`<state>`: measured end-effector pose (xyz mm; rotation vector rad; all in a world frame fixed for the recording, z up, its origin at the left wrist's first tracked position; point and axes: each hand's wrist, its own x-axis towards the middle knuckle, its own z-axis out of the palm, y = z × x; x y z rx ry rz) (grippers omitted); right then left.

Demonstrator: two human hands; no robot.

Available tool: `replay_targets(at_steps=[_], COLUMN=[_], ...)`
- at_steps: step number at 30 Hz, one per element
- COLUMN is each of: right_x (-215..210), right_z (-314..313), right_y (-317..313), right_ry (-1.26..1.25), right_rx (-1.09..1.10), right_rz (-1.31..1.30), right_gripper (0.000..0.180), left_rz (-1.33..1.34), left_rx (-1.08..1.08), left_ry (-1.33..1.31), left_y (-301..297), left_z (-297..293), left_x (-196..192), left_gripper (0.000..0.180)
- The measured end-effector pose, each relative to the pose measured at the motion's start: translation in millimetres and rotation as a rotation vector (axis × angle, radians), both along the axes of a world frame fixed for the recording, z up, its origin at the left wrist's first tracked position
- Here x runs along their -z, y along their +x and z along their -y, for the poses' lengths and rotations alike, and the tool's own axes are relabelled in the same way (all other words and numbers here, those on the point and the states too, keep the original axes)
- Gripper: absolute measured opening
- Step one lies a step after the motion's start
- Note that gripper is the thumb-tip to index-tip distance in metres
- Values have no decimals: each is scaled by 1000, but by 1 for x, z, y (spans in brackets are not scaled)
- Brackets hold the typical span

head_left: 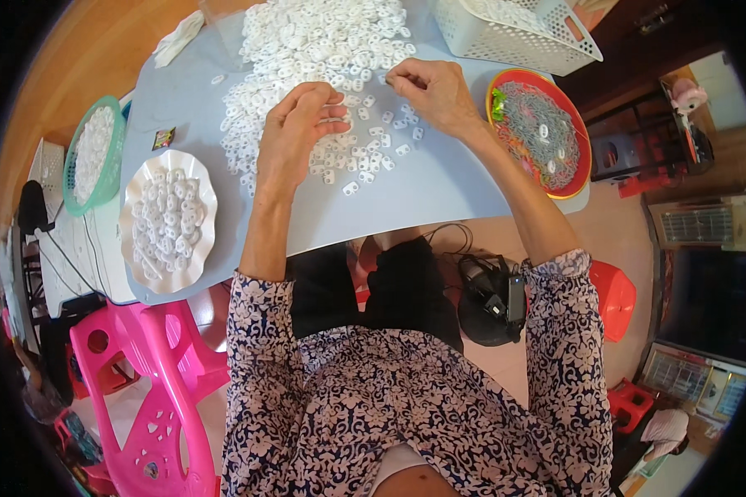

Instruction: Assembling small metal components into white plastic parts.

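Small white plastic pieces with holes (323,37) lie in a big heap on the grey-blue table, thinning out into loose ones near me. My left hand (298,124) hovers over the near part of the heap, its fingers loosely curled and apart, with nothing visible in them. To the right, my right hand (435,91) is closed in a pinch above the scattered pieces. Whatever lies between its fingertips is too small to make out. Right of that hand, a red bowl with a yellow rim (584,157) holds thin grey metal-looking parts, with a few white pieces on top.
A scalloped white dish (210,195) of white pieces stands at the table's left, near a small dark packet (164,137). Further left is a green basket (118,149); a white perforated basket (522,50) sits back right. A pink chair (157,398) stands below left.
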<state>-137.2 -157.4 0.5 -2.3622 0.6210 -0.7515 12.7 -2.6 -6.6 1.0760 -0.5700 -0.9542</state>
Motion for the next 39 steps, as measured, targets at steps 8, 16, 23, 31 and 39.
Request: replay_targets(at_steps=[8, 16, 23, 31, 39], right_x=[-10, 1, 2, -6, -2], right_z=[16, -7, -14, -20, -33], right_y=[-19, 2, 22, 20, 25], right_ry=[-92, -140, -269, 186, 766], right_rx=[111, -252, -330, -218, -197], right_rz=[-27, -68, -204, -159, 249], right_gripper=[14, 12, 14, 12, 11], left_rz=[122, 105, 146, 326, 250], left_rx=[-125, -143, -112, -128, 37], left_ry=[-29, -109, -67, 2, -16], left_y=[3, 1, -4, -8, -9], left_z=[2, 1, 1, 1, 3], left_x=[7, 5, 1, -2, 0], left_gripper=[23, 22, 21, 18, 22])
